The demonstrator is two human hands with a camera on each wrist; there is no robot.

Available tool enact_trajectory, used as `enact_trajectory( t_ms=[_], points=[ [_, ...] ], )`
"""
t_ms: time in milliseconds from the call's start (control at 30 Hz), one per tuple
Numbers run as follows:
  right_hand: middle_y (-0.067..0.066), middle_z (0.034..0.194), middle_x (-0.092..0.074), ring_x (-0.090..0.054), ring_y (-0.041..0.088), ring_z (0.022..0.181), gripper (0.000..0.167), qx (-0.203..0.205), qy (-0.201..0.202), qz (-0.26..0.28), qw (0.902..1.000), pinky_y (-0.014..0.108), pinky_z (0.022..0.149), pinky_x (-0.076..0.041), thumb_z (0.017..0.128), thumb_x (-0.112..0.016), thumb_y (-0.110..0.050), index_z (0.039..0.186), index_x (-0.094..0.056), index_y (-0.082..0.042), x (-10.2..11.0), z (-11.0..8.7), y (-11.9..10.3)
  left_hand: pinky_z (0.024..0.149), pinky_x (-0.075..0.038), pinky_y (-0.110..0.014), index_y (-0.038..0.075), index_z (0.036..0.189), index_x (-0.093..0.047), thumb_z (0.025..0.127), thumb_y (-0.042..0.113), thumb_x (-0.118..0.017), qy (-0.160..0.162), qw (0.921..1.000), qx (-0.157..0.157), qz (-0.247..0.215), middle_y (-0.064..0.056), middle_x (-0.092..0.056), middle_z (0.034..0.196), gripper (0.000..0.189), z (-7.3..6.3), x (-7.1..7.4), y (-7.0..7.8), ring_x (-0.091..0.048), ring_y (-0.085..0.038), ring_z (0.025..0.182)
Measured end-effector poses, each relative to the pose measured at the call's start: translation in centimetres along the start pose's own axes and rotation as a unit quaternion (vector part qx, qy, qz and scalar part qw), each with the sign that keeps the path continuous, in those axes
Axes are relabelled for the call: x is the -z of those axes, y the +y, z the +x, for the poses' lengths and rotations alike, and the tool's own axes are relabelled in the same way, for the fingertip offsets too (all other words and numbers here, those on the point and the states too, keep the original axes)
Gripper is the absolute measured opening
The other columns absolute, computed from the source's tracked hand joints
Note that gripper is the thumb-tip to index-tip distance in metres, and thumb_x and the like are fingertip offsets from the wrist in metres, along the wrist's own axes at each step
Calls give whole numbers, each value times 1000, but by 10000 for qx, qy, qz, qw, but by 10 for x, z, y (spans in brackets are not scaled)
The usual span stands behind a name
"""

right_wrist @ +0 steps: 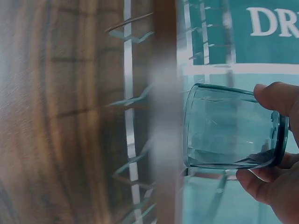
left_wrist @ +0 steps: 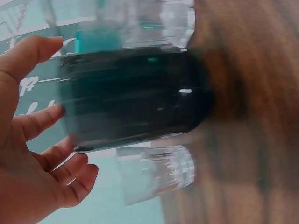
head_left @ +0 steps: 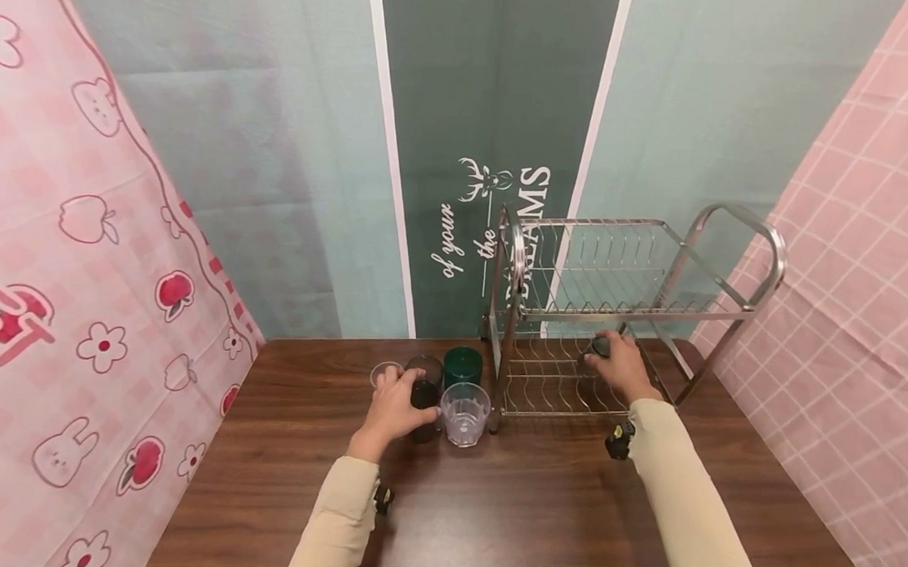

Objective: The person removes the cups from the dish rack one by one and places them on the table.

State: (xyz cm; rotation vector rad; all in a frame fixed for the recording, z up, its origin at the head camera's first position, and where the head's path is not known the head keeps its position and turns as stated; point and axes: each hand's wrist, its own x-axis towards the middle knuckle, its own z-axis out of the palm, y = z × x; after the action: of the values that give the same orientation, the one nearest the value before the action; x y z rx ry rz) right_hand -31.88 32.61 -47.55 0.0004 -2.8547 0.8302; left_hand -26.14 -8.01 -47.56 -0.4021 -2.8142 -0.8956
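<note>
My left hand [head_left: 389, 409] is at a dark, nearly black cup [left_wrist: 131, 98], fingers spread about its top end. In the left wrist view the thumb stands apart from the cup while fingertips reach its edge. A clear faceted cup [head_left: 464, 417] stands to the right of it; a green cup [head_left: 463, 365] and a brownish cup [head_left: 425, 369] are behind. Over the lower tier of a metal dish rack [head_left: 635, 315], my right hand [head_left: 624, 368] grips a teal-tinted glass [right_wrist: 231, 128] by its thick base, the rim end pointing down toward the wires.
Another clear cup [head_left: 385, 372] stands behind the left hand, partly hidden. The rack's upper tier [head_left: 597, 291] overhangs the right hand, with curved side frames at both ends. A wooden table [head_left: 470, 516] carries everything, and printed cloths [head_left: 308, 197] hang behind and beside it.
</note>
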Motion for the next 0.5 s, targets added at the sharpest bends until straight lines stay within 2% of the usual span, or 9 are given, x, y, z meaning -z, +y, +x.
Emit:
enact_trajectory(
  t_ms=[100,200,333,500],
  points=[
    [36,120,-38,-42,53,106,53,210,206,-20,9996,61,81,-37,86,-65,-17,130,-43,3,7,2,-8,81,-38,-49,8,121,-59,67,36,-80,83,10000,-31,17,-15,-46,108,65,2,7,4,-40,-33,99],
    [37,117,-39,-44,53,102,53,302,282,-94,9991,61,80,-38,86,-65,-17,130,-43,4,12,2,-12,83,-38,-48,8,121,-58,68,37,-79,30,10000,-38,67,-15,-46,110,64,3,10,5,-41,-33,101],
    [37,117,-39,-45,53,101,53,314,241,-155,9991,61,79,-38,86,-65,-17,130,-43,3,13,1,-14,83,-39,-47,8,121,-58,69,38,-79,-48,9999,-3,94,-14,-47,111,64,2,11,5,-41,-32,101],
    [37,118,-38,-43,52,103,53,377,331,-124,9987,61,81,-37,85,-66,-16,130,-44,3,12,-6,-15,83,-39,-48,8,120,-59,69,38,-79,47,9998,-120,182,-13,-47,108,63,-2,10,6,-44,-31,100]
  ],
)
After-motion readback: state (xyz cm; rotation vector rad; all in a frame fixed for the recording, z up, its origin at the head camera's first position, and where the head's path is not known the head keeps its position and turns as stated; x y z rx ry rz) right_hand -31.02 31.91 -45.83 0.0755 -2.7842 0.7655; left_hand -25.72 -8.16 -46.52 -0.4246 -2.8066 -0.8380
